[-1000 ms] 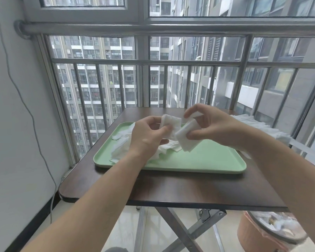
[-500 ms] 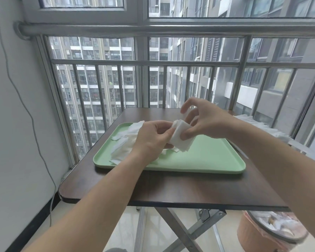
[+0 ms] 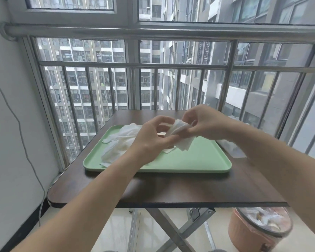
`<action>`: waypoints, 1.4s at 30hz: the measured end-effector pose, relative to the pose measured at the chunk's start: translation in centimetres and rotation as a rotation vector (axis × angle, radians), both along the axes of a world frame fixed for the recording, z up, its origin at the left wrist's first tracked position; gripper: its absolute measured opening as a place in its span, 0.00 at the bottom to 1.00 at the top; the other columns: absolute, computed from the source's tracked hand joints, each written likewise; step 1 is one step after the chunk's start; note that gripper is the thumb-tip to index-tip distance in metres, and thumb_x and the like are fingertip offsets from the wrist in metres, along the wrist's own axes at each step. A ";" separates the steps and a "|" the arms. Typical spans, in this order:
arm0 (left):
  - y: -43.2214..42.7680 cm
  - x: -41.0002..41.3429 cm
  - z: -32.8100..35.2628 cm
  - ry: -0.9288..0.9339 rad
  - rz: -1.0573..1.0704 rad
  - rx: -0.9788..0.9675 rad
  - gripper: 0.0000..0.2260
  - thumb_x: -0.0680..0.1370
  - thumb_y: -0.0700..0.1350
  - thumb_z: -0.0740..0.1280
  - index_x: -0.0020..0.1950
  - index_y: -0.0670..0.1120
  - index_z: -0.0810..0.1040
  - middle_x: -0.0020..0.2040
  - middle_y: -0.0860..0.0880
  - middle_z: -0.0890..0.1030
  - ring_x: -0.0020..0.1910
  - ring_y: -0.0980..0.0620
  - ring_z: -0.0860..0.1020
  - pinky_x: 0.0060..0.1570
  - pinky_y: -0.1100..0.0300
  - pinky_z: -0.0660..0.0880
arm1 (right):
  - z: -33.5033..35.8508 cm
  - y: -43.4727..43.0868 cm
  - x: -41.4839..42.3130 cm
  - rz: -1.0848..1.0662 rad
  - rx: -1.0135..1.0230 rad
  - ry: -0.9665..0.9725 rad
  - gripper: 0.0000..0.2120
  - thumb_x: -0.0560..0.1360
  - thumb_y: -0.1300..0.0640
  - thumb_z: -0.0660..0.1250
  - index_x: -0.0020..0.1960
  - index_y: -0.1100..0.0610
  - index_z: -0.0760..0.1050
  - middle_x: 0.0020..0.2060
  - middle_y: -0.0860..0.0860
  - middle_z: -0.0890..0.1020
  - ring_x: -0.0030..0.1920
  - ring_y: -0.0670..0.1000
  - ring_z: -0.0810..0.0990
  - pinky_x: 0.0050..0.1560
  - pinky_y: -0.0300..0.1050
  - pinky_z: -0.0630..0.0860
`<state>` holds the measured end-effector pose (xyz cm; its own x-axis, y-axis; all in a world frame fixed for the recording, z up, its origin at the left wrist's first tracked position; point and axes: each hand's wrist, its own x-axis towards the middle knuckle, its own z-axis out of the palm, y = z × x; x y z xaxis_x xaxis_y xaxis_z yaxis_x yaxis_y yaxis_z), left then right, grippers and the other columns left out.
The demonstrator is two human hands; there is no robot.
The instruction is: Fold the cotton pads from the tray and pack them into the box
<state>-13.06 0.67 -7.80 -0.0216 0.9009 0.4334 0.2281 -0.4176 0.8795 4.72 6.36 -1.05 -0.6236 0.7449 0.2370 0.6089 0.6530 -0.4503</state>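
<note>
A folded white cotton pad point(image 3: 184, 144) is held in the air above the middle of a pale green rectangular plastic tray point(image 3: 198, 160), pinched from both sides. The left hand point(image 3: 153, 137) is curled, its thumb and fingertips closed on the pad's left edge; the right hand point(image 3: 205, 124) is likewise curled, with the pad's upper part gripped between thumb and fingers. A loose heap of unfolded white cotton pads point(image 3: 120, 140) is spread over the tray's left half — partly hidden by the left wrist. The tray is set on a dark brown wooden folding table point(image 3: 171, 190), nearer its far edge. At the table's right edge a pale translucent container point(image 3: 232, 149) is seen; its contents cannot be told.
</note>
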 end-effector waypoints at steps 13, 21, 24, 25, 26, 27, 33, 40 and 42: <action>4.5 7.4 2.7 0.260 -0.001 -0.131 0.05 0.79 0.44 0.70 0.53 0.48 0.77 0.45 0.48 0.86 0.38 0.51 0.86 0.39 0.53 0.81 | 4.2 4.5 11.8 -0.183 -0.176 0.147 0.11 0.75 0.65 0.73 0.56 0.60 0.78 0.49 0.55 0.86 0.51 0.54 0.85 0.48 0.45 0.82; 9.2 13.6 2.5 0.355 0.017 -0.272 0.09 0.78 0.52 0.69 0.45 0.47 0.79 0.43 0.48 0.85 0.39 0.48 0.85 0.34 0.57 0.81 | 2.8 6.8 13.2 -0.293 -0.194 0.105 0.07 0.76 0.63 0.70 0.51 0.54 0.75 0.51 0.55 0.81 0.52 0.53 0.81 0.53 0.48 0.80; 10.4 14.5 2.1 0.361 0.022 -0.288 0.10 0.75 0.52 0.72 0.47 0.47 0.76 0.44 0.47 0.83 0.35 0.50 0.81 0.28 0.61 0.76 | 2.1 7.7 13.4 -0.310 -0.192 0.037 0.06 0.76 0.61 0.69 0.52 0.54 0.76 0.51 0.54 0.81 0.52 0.53 0.81 0.54 0.50 0.80; 10.7 14.4 1.8 0.349 0.024 -0.291 0.13 0.74 0.51 0.74 0.50 0.47 0.74 0.47 0.47 0.83 0.36 0.50 0.80 0.27 0.62 0.74 | 1.9 7.9 13.5 -0.311 -0.204 0.012 0.07 0.76 0.61 0.69 0.53 0.55 0.76 0.51 0.54 0.81 0.52 0.53 0.81 0.55 0.51 0.80; 10.9 14.4 1.5 0.339 0.024 -0.293 0.15 0.73 0.50 0.74 0.53 0.47 0.73 0.49 0.46 0.82 0.37 0.50 0.80 0.25 0.62 0.73 | 1.7 8.1 13.6 -0.306 -0.223 -0.011 0.08 0.76 0.62 0.69 0.54 0.55 0.75 0.51 0.54 0.81 0.52 0.53 0.81 0.55 0.51 0.80; 11.0 14.4 1.2 0.332 0.025 -0.290 0.16 0.72 0.50 0.75 0.54 0.48 0.73 0.50 0.47 0.82 0.38 0.51 0.79 0.25 0.62 0.72 | 1.5 8.2 13.6 -0.295 -0.235 -0.038 0.08 0.76 0.62 0.70 0.54 0.55 0.75 0.51 0.54 0.82 0.52 0.53 0.82 0.54 0.50 0.80; 11.8 14.1 -0.2 0.269 0.015 -0.240 0.18 0.70 0.50 0.75 0.55 0.52 0.72 0.44 0.51 0.81 0.36 0.52 0.78 0.31 0.59 0.70 | 1.6 8.6 13.1 -0.241 -0.120 -0.261 0.10 0.73 0.60 0.73 0.52 0.52 0.77 0.46 0.48 0.81 0.46 0.49 0.79 0.41 0.41 0.74; 11.8 14.3 -0.7 0.256 0.026 -0.183 0.19 0.71 0.50 0.74 0.59 0.52 0.72 0.42 0.52 0.81 0.36 0.53 0.80 0.38 0.58 0.78 | 3.2 8.0 11.7 -0.249 -0.139 -0.436 0.17 0.74 0.61 0.71 0.63 0.54 0.76 0.56 0.50 0.80 0.57 0.53 0.80 0.46 0.40 0.76; 11.8 14.3 -0.7 0.264 0.022 -0.175 0.17 0.71 0.51 0.73 0.57 0.53 0.73 0.42 0.52 0.81 0.36 0.53 0.80 0.38 0.57 0.79 | 3.1 7.8 11.4 -0.269 -0.089 -0.482 0.18 0.74 0.59 0.71 0.63 0.55 0.76 0.56 0.51 0.80 0.58 0.54 0.80 0.51 0.45 0.77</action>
<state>1.26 12.50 -8.49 0.0511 0.9628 0.2654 0.4652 -0.2581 0.8468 16.09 14.17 2.01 -0.4307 0.8971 -0.0986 0.8997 0.4181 -0.1256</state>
